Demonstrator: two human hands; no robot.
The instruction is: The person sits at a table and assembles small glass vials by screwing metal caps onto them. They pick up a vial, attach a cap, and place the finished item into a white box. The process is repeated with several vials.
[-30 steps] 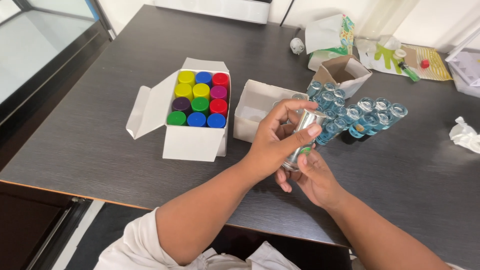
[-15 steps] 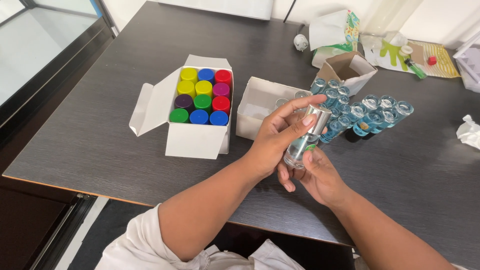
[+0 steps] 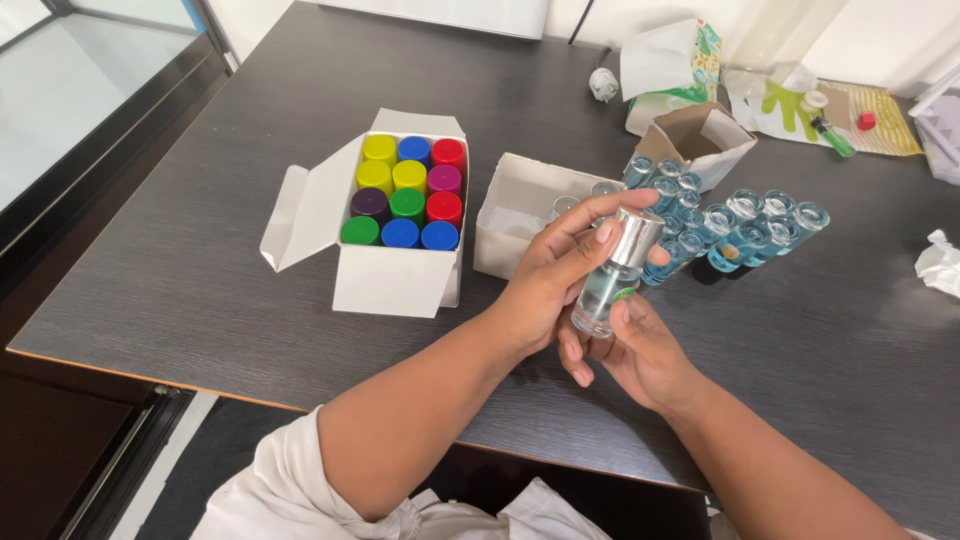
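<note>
Both hands meet just above the near edge of the table (image 3: 200, 250), sharing one small glass bottle (image 3: 612, 275). The left hand (image 3: 555, 275) wraps its fingers around the bottle's upper part, thumb and forefinger closed on the shiny silver cap (image 3: 637, 235). The right hand (image 3: 640, 355) cups the clear base from below, fingers curled about it, so the bottle sits tilted between them with a pale blue liquid inside.

To my eye the step in hand is work at the cap, seating or turning it on the neck; whether it is fully seated I cannot tell. A next move would call for a steady hold on the base while the upper fingers twist, then a free spot to set the bottle down upright.

Just beyond the hands stands a low white open box (image 3: 520, 215) with a couple of silver-topped bottles showing at its far side. To its right a cluster of uncapped blue bottles (image 3: 730, 225) stands close-packed on the table, near a small brown carton (image 3: 700, 140). To the left, well apart from the hands, a taller white box (image 3: 400, 280) with its flaps open holds rows of coloured caps (image 3: 405, 190): yellow, blue, red, purple, green. A crumpled tissue (image 3: 940, 265) lies at the far right.
</note>
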